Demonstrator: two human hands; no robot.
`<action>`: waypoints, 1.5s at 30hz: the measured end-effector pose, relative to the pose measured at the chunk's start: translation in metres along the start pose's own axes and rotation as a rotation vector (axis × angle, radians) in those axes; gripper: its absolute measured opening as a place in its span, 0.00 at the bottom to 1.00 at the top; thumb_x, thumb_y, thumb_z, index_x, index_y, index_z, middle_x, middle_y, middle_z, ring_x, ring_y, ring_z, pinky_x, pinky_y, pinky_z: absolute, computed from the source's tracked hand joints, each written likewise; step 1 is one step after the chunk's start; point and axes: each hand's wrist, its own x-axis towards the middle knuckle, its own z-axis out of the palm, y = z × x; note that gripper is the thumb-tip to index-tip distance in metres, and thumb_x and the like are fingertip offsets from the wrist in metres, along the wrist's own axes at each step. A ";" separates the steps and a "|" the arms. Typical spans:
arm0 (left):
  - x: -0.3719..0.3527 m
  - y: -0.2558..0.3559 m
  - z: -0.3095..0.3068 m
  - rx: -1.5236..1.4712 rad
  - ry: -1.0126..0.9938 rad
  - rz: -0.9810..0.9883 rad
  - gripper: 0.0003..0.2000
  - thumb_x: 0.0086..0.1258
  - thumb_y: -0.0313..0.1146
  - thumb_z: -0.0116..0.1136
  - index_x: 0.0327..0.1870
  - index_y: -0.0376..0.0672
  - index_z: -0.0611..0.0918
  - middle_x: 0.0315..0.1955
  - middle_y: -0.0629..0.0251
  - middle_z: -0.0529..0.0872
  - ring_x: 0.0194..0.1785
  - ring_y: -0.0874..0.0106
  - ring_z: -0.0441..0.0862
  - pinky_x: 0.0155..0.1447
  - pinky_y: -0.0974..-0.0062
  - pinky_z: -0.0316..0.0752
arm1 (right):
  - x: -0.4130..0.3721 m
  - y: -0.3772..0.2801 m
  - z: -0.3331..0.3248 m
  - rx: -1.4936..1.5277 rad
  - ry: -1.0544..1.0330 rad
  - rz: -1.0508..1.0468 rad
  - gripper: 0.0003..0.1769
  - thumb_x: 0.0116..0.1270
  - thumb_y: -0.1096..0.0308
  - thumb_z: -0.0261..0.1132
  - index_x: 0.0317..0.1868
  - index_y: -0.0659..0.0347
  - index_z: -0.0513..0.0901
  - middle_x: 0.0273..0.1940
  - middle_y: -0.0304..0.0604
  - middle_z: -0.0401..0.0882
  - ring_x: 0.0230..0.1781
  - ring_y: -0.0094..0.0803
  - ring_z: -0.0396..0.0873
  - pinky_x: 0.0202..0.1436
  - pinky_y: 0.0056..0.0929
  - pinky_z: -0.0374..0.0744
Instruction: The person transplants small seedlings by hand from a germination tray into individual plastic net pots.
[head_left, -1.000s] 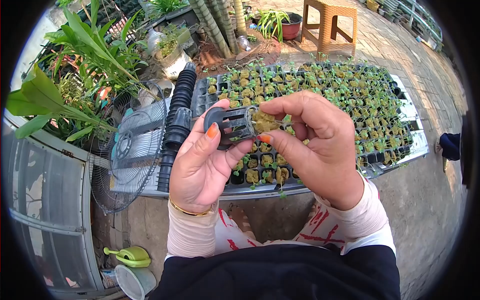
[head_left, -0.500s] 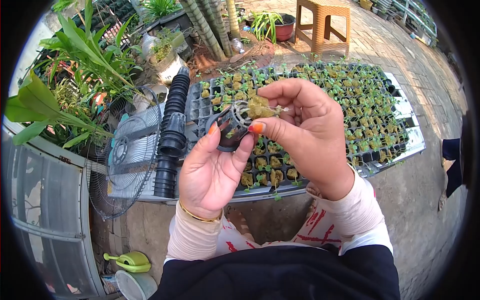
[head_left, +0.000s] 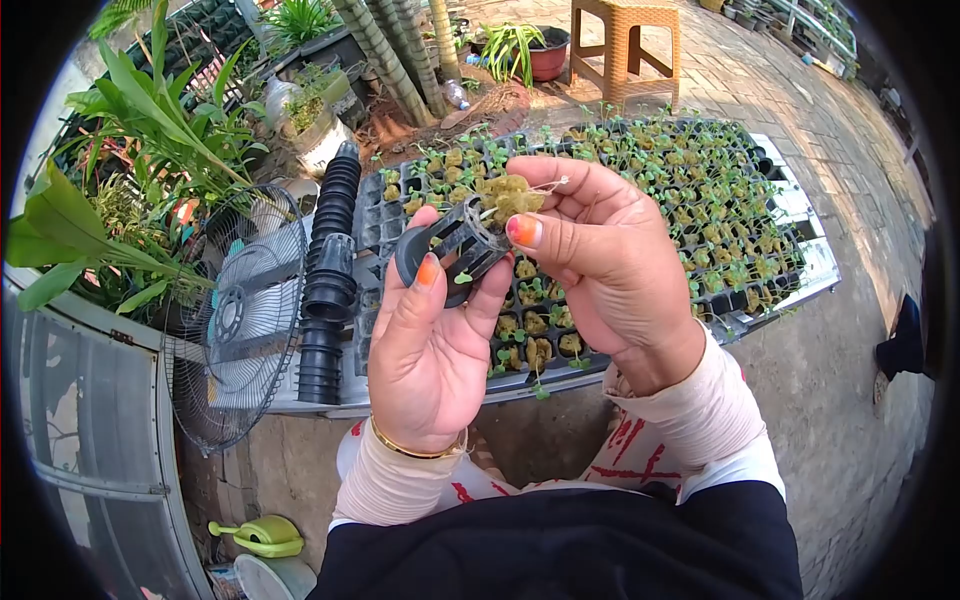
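A black slotted net pot (head_left: 462,240) lies tilted in my left hand (head_left: 425,350), its fingers and thumb around the rim and side. My right hand (head_left: 620,250) pinches a yellowish-brown plug (head_left: 512,198) with thin pale roots at the pot's narrow end. Small green leaves show inside the pot and through its slots. Behind my hands is a black seedling tray (head_left: 690,200) with many similar plugs and sprouts. Left of it stand stacked black net pots (head_left: 325,270) in a long row.
A wire fan guard (head_left: 240,310) leans at the table's left end. Beyond the table are a brown stool (head_left: 625,50) and a red pot (head_left: 548,62). A green watering can (head_left: 262,536) sits on the floor at lower left. Another person's foot shows at far right.
The net pot has tilted so its slotted side shows more, with leaves now visible at the slots. My right hand has shifted slightly, still pinching the plug. The whole view has shifted a little.
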 end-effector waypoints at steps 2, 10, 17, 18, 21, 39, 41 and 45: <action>0.000 -0.001 0.001 0.022 -0.001 0.003 0.20 0.74 0.28 0.47 0.66 0.41 0.64 0.57 0.57 0.75 0.60 0.63 0.75 0.66 0.66 0.72 | 0.000 0.000 -0.002 0.033 -0.007 0.016 0.22 0.55 0.81 0.70 0.51 0.71 0.77 0.35 0.38 0.78 0.33 0.20 0.77 0.39 0.16 0.76; 0.001 -0.005 0.004 0.032 0.024 0.020 0.20 0.74 0.28 0.47 0.66 0.42 0.64 0.57 0.57 0.74 0.61 0.63 0.75 0.66 0.65 0.72 | 0.000 -0.001 -0.008 0.073 -0.043 0.031 0.20 0.56 0.79 0.70 0.50 0.70 0.78 0.34 0.37 0.80 0.32 0.19 0.77 0.36 0.15 0.73; 0.003 -0.007 0.004 0.076 0.022 0.094 0.21 0.73 0.26 0.48 0.66 0.41 0.63 0.57 0.56 0.75 0.61 0.64 0.74 0.66 0.64 0.72 | 0.001 0.003 -0.006 0.000 -0.019 -0.018 0.19 0.56 0.79 0.70 0.49 0.70 0.78 0.36 0.38 0.80 0.32 0.18 0.76 0.36 0.15 0.74; 0.002 -0.007 0.004 0.090 0.020 0.111 0.21 0.73 0.26 0.49 0.66 0.41 0.63 0.57 0.56 0.75 0.61 0.64 0.74 0.66 0.64 0.72 | 0.001 0.004 -0.004 -0.060 0.012 -0.051 0.19 0.56 0.79 0.70 0.50 0.71 0.78 0.36 0.38 0.79 0.32 0.18 0.76 0.36 0.15 0.74; 0.002 -0.005 0.002 0.166 0.019 0.144 0.23 0.72 0.25 0.50 0.66 0.41 0.62 0.56 0.57 0.75 0.60 0.64 0.75 0.65 0.63 0.72 | 0.002 0.002 -0.001 -0.144 0.009 -0.069 0.19 0.57 0.80 0.69 0.50 0.72 0.78 0.35 0.37 0.80 0.30 0.17 0.76 0.35 0.15 0.75; -0.001 0.013 -0.003 0.352 -0.003 0.160 0.26 0.68 0.24 0.56 0.66 0.41 0.62 0.53 0.58 0.76 0.56 0.68 0.78 0.59 0.66 0.75 | 0.002 -0.014 -0.009 -0.552 -0.186 0.039 0.21 0.56 0.80 0.70 0.51 0.71 0.79 0.40 0.39 0.83 0.31 0.13 0.76 0.33 0.11 0.74; -0.001 0.013 -0.001 0.356 0.008 0.162 0.26 0.68 0.23 0.56 0.66 0.41 0.62 0.53 0.59 0.76 0.55 0.68 0.78 0.59 0.67 0.75 | 0.003 -0.011 -0.008 -0.362 -0.173 0.053 0.21 0.56 0.80 0.69 0.52 0.72 0.78 0.42 0.42 0.83 0.36 0.19 0.80 0.40 0.15 0.78; -0.001 0.015 -0.003 0.416 -0.003 0.193 0.27 0.67 0.22 0.57 0.66 0.40 0.62 0.52 0.60 0.76 0.55 0.70 0.78 0.59 0.70 0.75 | 0.003 -0.013 -0.012 -0.363 -0.181 0.111 0.21 0.56 0.81 0.68 0.52 0.72 0.78 0.42 0.44 0.83 0.40 0.23 0.82 0.46 0.18 0.80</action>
